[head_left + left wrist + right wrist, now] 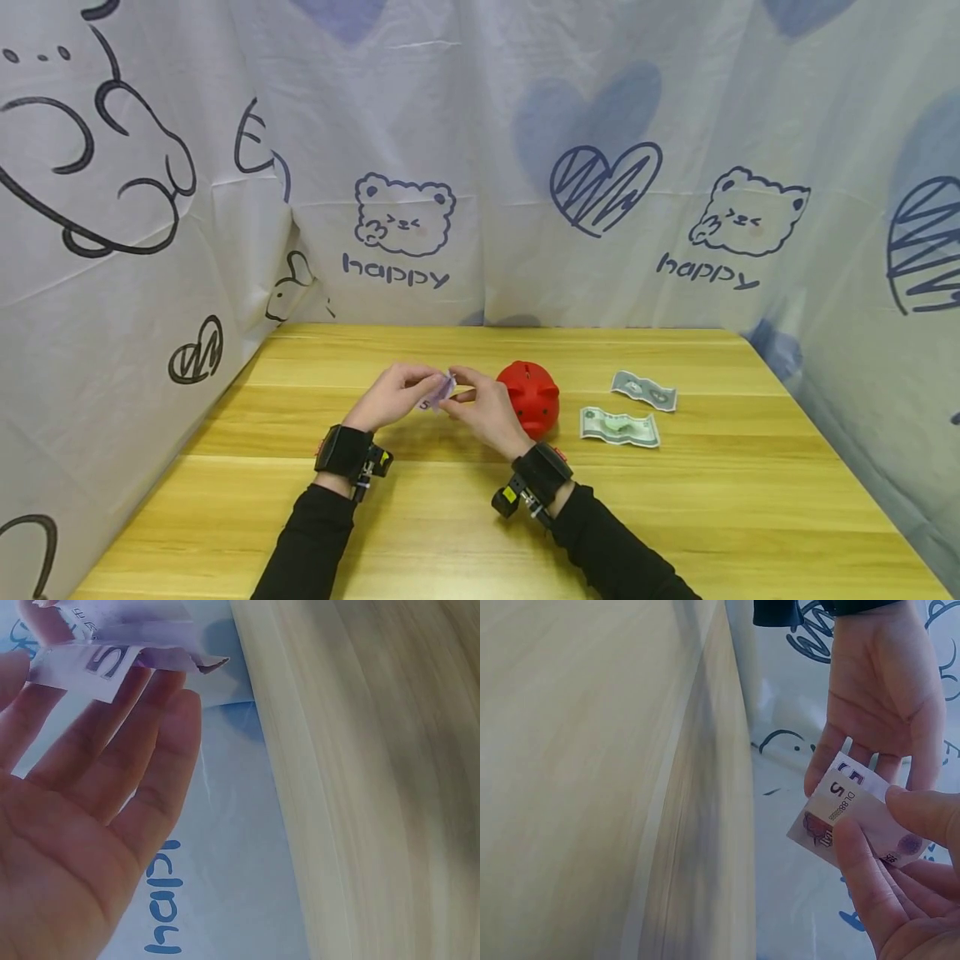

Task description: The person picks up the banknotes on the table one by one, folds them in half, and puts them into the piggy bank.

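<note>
Head view, purple note: held up between the two hands above the table, left of a red piggy bank [532, 404].
Left hand [390, 398]: grasping the purple note [442, 392] between thumb and fingers.
Right hand [491, 417]: pinching the note's right side, just beside the piggy bank; whether it touches the bank, I cannot tell.
Folding step: by my judgement, the note is being doubled over; the next move calls for a steady pinch and pressure along the crease.
Loose notes: right of the bank, a grey banknote [645, 392] lies farther off and a green banknote [619, 427] nearer, both crinkled.
Tabletop: a pale wooden table [750, 500] with long grain lines.
Room: a white cloth [480, 108] hangs on the left, right and far sides, printed with hearts, bear faces and "happy".
Left wrist view, note edge: the note shows a "5" and a bent corner at the fingertips; the cloth hangs behind and the table fills the right side.
Right wrist view, folded note: two layers, each marked "5", in the right thumb and fingers, with the left palm behind; the table lies left.
</note>
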Demonstrator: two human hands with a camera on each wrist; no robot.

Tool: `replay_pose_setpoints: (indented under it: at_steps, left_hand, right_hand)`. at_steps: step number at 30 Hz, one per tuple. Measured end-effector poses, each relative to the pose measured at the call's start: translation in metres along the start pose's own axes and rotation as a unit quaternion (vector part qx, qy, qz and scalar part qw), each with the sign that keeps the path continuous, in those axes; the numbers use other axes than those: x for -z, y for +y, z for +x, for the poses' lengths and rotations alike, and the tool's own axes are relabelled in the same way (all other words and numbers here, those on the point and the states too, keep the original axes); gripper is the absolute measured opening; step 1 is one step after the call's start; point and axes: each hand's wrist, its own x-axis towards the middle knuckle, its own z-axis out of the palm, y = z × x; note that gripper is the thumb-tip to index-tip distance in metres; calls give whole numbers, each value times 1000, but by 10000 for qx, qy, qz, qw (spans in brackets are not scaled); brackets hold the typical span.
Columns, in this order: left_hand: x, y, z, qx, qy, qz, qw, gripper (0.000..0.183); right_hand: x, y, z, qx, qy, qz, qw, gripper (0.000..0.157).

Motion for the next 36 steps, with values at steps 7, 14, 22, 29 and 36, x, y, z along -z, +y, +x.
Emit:
replay_pose_setpoints:
  at_steps: [7,14,22,29,36]
  left_hand:
    - [-1,2,-1,-8,-55,80,10000,27]
    - [-2,1,-1,21,14,183,9998,26]
    - [-1,-2,0,162,38,212,9996,22]
    - [-3,-2,-1,270,242,293,9989,4]
    - [-2,-4,-1,395,268,111,9988,20]
  right_hand:
    - [0,0,-2,108,-25,32,9999,49]
    - [1,-2,-2,13,48,-29,10000,43]
    - [1,-1,-2,14,14,230,9997,42]
    - [-1,-1,0,111,22,371,9992,33]
    - [-1,-1,0,81,-49,535,9985,30]
